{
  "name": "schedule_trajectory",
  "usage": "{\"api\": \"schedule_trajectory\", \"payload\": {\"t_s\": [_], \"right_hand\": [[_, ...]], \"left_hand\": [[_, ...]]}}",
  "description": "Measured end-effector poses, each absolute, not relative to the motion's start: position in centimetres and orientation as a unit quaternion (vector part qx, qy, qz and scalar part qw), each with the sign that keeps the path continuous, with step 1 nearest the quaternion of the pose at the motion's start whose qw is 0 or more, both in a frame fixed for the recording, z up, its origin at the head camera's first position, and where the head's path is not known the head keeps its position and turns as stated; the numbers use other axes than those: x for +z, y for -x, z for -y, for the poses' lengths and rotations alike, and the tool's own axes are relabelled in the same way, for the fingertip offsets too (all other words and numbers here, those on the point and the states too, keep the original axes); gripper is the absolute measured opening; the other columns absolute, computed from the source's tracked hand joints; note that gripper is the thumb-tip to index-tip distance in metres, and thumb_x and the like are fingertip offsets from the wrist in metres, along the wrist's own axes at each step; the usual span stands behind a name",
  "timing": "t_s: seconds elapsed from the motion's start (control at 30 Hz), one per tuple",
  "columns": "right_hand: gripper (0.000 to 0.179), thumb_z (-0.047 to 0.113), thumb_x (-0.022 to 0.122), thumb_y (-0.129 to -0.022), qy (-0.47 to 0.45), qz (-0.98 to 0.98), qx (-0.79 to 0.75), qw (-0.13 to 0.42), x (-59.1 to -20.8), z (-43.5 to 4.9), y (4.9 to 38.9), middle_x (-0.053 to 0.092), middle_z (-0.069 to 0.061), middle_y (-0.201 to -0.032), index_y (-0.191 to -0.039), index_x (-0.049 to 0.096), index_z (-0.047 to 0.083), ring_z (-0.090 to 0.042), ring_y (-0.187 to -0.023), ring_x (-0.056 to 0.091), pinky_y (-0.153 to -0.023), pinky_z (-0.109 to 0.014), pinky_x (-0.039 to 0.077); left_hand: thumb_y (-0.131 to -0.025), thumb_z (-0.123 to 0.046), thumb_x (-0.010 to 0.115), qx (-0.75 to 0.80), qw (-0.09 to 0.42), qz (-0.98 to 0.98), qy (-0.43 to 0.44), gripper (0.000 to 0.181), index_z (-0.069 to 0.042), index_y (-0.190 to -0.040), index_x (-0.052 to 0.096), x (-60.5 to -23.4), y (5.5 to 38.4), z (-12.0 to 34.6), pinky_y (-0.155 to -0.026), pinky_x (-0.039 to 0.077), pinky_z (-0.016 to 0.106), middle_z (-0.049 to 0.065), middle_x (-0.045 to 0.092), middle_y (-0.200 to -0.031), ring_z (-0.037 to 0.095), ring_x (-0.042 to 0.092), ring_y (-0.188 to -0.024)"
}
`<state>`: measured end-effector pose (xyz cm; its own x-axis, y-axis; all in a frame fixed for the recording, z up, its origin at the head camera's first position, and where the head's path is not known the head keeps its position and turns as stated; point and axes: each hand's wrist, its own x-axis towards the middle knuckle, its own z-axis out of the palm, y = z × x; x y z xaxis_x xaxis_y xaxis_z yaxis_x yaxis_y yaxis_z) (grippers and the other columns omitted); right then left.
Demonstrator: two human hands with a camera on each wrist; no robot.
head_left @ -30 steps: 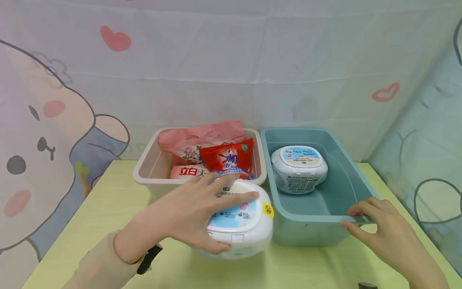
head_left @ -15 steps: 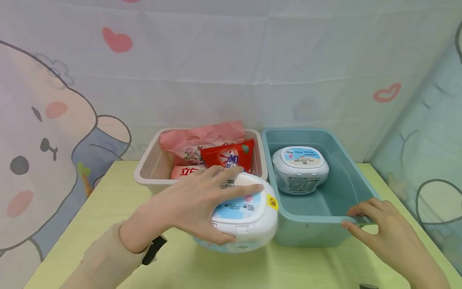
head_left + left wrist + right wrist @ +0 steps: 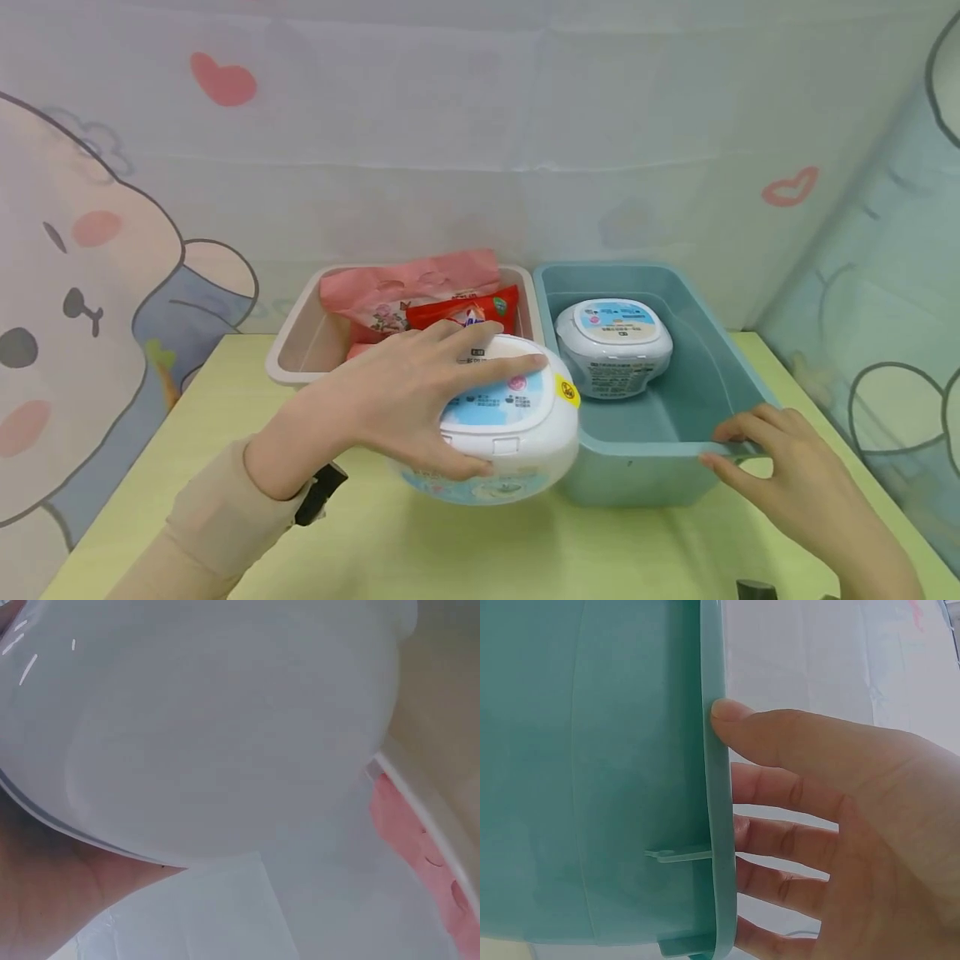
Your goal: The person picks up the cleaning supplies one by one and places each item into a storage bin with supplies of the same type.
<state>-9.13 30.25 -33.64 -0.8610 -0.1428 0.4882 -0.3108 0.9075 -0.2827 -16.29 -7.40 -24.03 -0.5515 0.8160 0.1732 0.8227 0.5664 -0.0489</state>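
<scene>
My left hand (image 3: 420, 392) grips a white plastic laundry tub (image 3: 517, 454) with a blue-and-white lid, its fingers spread over the top and the thumb along the near side. The tub hangs above the table, in front of the two bins; its smooth pale underside (image 3: 225, 742) fills much of the left wrist view. With thumb and fingers my right hand (image 3: 795, 483) pinches the near right rim of the teal bin (image 3: 637, 475); the right wrist view has the thumb on one side of that rim. Inside this bin, toward its left, sits a similar white tub (image 3: 617, 354).
A beige bin (image 3: 288, 350) stands left of the teal one, holding a pink bag (image 3: 442, 271) and a red packet (image 3: 502, 304). Behind both bins hangs a printed cloth (image 3: 420, 125). All stand on a pale yellow-green table (image 3: 360, 542).
The left hand has lifted the tub a little higher, so it now covers more of the packets in the beige bin. My right hand stays on the teal rim; the head view has shifted slightly.
</scene>
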Motion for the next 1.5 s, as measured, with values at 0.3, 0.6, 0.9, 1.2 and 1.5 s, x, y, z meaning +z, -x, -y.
{"api": "schedule_trajectory", "payload": {"t_s": [0.3,0.6,0.9,1.2,1.5], "right_hand": [[0.022,0.023,0.082,-0.073,-0.130,0.947,0.175,0.236,-33.5,-30.1,9.2,0.055,0.015,-0.085,-0.085,0.064,0.027,0.005,-0.087,0.039,-0.070,-0.015,0.035],[0.022,0.022,0.082,-0.073,-0.134,0.949,0.170,0.230,-33.4,-30.0,9.6,0.056,0.014,-0.086,-0.086,0.065,0.026,-0.002,-0.085,0.044,-0.069,-0.017,0.036],[0.022,0.022,0.083,-0.072,-0.129,0.951,0.168,0.224,-33.6,-30.1,9.8,0.057,0.013,-0.087,-0.087,0.067,0.023,-0.001,-0.081,0.041,-0.063,-0.022,0.038],[0.022,0.022,0.083,-0.071,-0.132,0.950,0.170,0.228,-33.7,-30.1,10.0,0.057,0.014,-0.086,-0.086,0.066,0.023,0.001,-0.080,0.039,-0.062,-0.022,0.038],[0.023,0.022,0.084,-0.070,-0.137,0.948,0.168,0.232,-33.9,-30.2,10.1,0.058,0.014,-0.086,-0.086,0.067,0.024,0.001,-0.079,0.040,-0.062,-0.022,0.038]], "left_hand": [[-0.073,-0.071,0.061,-0.029,0.071,0.881,0.467,0.084,-0.054,-0.145,0.023,-22.4,16.2,6.8,-0.086,0.048,0.034,-0.003,0.040,-0.145,0.015,0.047,-0.122],[-0.074,-0.071,0.059,-0.021,0.078,0.874,0.479,0.083,-0.052,-0.146,0.023,-21.3,16.6,6.0,-0.087,0.048,0.036,-0.005,0.040,-0.144,0.017,0.046,-0.121],[-0.074,-0.070,0.060,-0.021,0.088,0.864,0.495,0.082,-0.049,-0.146,0.028,-20.5,16.6,5.3,-0.081,0.048,0.032,-0.007,0.042,-0.139,0.012,0.048,-0.111],[-0.074,-0.069,0.060,-0.029,0.091,0.861,0.499,0.081,-0.049,-0.146,0.029,-19.4,17.1,5.3,-0.079,0.048,0.029,-0.003,0.043,-0.139,0.014,0.047,-0.112],[-0.073,-0.069,0.060,-0.034,0.082,0.865,0.495,0.081,-0.051,-0.145,0.028,-18.4,17.5,4.6,-0.075,0.048,0.027,-0.005,0.043,-0.140,0.012,0.045,-0.109]]}}
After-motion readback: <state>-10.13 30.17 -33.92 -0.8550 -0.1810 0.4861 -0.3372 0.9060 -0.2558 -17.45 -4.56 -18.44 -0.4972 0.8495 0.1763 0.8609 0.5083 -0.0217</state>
